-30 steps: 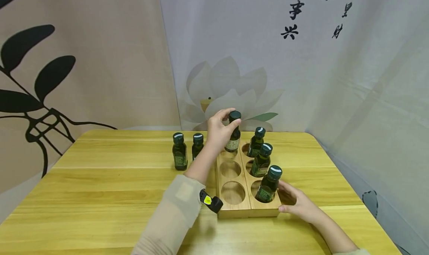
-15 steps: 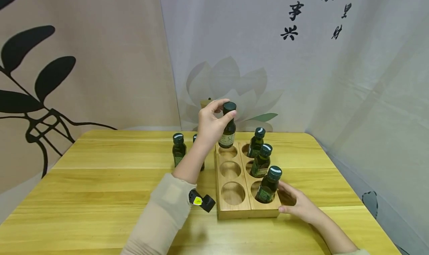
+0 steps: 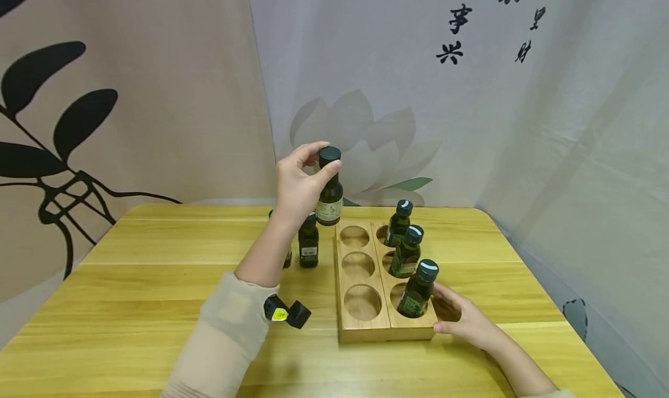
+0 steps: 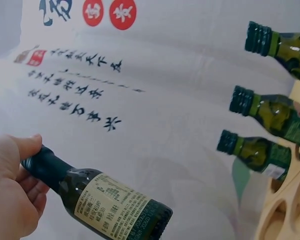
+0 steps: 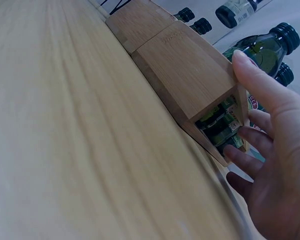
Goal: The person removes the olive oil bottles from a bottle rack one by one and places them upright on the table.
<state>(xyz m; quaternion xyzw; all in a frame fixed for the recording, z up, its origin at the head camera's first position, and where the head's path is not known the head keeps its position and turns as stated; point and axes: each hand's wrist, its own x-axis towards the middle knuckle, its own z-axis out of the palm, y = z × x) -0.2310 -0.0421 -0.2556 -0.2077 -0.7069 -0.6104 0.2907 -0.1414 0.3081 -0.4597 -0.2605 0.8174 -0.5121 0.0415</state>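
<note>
My left hand (image 3: 303,180) holds a small dark glass bottle (image 3: 329,203) with a cream label by its dark capped neck. The bottle hangs in the air beyond the wooden rack (image 3: 363,333), left of its far end. In the left wrist view the thumb and fingers of the left hand (image 4: 15,185) close round the cap, the bottle tilted across that view. Three green bottles stand in the rack's right column, the nearest bottle (image 3: 417,290) at the front. At the rack's front right corner, my right hand (image 3: 465,316) touches it with thumb and loosely spread fingers.
The rack's left column has three bare round holes. Left of the rack, one green bottle (image 3: 308,247) stands on the wooden table (image 3: 130,305); another bottle (image 3: 287,258) is mostly hidden by my left forearm. A printed cloth (image 3: 209,96) hangs behind the table.
My left hand has lifted the bottle from above the rack's far left hole and carried it up and leftward. My right hand and the rack have stayed put.
</note>
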